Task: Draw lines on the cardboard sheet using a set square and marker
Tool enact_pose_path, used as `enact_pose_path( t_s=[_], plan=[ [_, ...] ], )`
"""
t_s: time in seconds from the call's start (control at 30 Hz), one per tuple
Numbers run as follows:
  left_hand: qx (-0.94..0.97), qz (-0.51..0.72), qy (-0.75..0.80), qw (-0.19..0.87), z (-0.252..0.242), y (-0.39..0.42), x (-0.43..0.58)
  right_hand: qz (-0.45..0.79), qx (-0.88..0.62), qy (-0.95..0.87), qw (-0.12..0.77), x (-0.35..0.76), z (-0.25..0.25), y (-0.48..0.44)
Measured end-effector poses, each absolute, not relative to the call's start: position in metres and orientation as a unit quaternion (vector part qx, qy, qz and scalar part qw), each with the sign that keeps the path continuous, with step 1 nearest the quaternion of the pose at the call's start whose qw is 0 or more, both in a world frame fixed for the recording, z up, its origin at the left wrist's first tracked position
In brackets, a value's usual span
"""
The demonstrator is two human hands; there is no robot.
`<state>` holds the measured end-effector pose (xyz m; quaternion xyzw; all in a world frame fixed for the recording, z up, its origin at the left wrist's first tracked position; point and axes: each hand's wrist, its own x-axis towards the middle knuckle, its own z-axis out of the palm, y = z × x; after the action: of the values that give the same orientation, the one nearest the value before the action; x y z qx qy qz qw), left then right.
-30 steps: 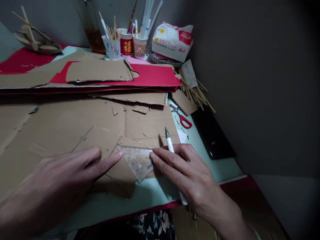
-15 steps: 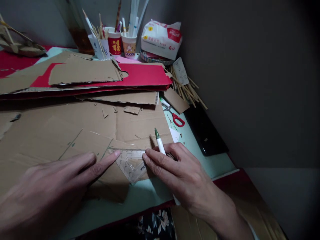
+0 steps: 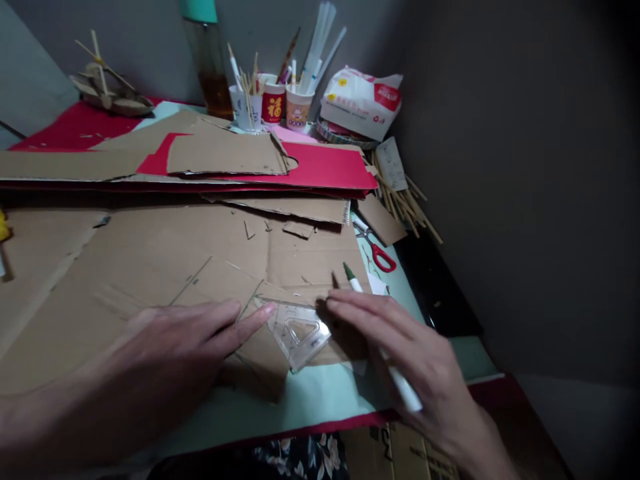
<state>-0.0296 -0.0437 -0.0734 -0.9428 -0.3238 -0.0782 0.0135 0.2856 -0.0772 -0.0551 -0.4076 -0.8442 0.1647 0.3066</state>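
A clear triangular ruler (image 3: 300, 333) lies on a brown cardboard piece (image 3: 220, 283) marked with green lines. The index fingertip of my left hand (image 3: 200, 340) presses on the ruler's upper left corner; the hand's other fingers are curled. My right hand (image 3: 407, 340) is just right of the ruler, its fingers closed around a white marker (image 3: 407, 390) whose green tip points up and away. Its fingertips are near the ruler's right corner; whether they touch it is hard to tell.
Red and brown cardboard sheets (image 3: 325, 163) are stacked behind. Red-handled scissors (image 3: 383, 258), a black flat object (image 3: 437, 287) and wooden sticks (image 3: 410, 207) lie at right. Farther back stand cups (image 3: 299, 110), a bottle (image 3: 213, 80) and a white packet (image 3: 360, 103). A small wooden boat (image 3: 113, 97) sits back left.
The view has shifted left, so things appear farther right. My right hand has drawn back from the ruler's right corner, and the marker now slants through it. My left fingertip stays on the ruler.
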Motion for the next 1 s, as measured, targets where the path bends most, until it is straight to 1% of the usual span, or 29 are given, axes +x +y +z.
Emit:
enact_pose_path(
  t_s=[0.1,0.2,0.3,0.43,0.7,0.8,1.0],
  plan=[
    [-0.951,-0.079,-0.299,0.015,-0.073,-0.042,-0.029,0.288,-0.448,-0.741,0.408,0.282,-0.040,-0.068],
    [-0.950,-0.081,-0.303,0.004,-0.071,-0.039,-0.029,0.398,-0.435,-0.662,0.463,0.265,-0.027,-0.051],
    [-0.949,-0.089,-0.301,0.004,-0.071,-0.039,-0.029,0.453,-0.406,-0.638,0.472,0.242,-0.026,-0.029],
    [-0.948,-0.098,-0.304,0.013,-0.071,-0.042,-0.028,0.542,-0.400,-0.596,0.437,0.225,-0.037,-0.010],
    [-0.946,-0.080,-0.313,0.014,-0.075,-0.041,-0.031,0.543,-0.407,-0.616,0.401,0.226,-0.045,-0.007],
    [-0.953,-0.095,-0.287,-0.004,-0.077,-0.039,-0.032,0.548,-0.409,-0.615,0.393,0.224,-0.045,-0.007],
    [-0.949,-0.104,-0.297,-0.002,-0.074,-0.042,-0.030,0.540,-0.413,-0.626,0.381,0.220,-0.043,-0.008]
  ],
)
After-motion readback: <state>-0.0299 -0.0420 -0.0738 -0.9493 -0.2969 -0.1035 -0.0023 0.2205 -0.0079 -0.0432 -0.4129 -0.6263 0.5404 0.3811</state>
